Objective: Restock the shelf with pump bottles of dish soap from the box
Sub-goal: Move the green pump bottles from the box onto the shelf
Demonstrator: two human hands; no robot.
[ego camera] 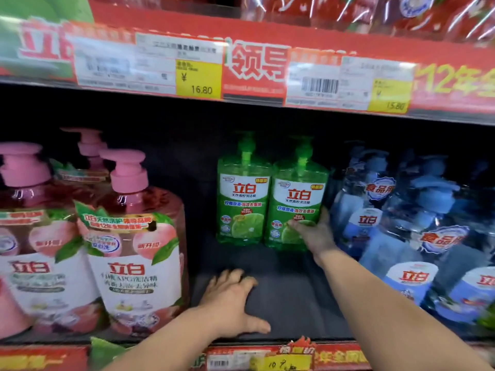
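Note:
Two green pump bottles of dish soap stand side by side deep on the dark shelf (289, 295), the left one (242, 199) and the right one (297, 207). My right hand (314, 235) reaches in and touches the lower right front of the right green bottle; the hand is blurred and its fingers look fairly straight. My left hand (231, 303) rests flat on the bare shelf floor near the front edge, fingers spread. The box is not in view.
Pink pump bottles in twin packs (128, 250) fill the shelf's left side. Blue wrapped pump bottles (407, 236) crowd the right side. A shelf edge with price tags (198, 79) hangs above. The lower shelf lip (267, 360) carries red labels.

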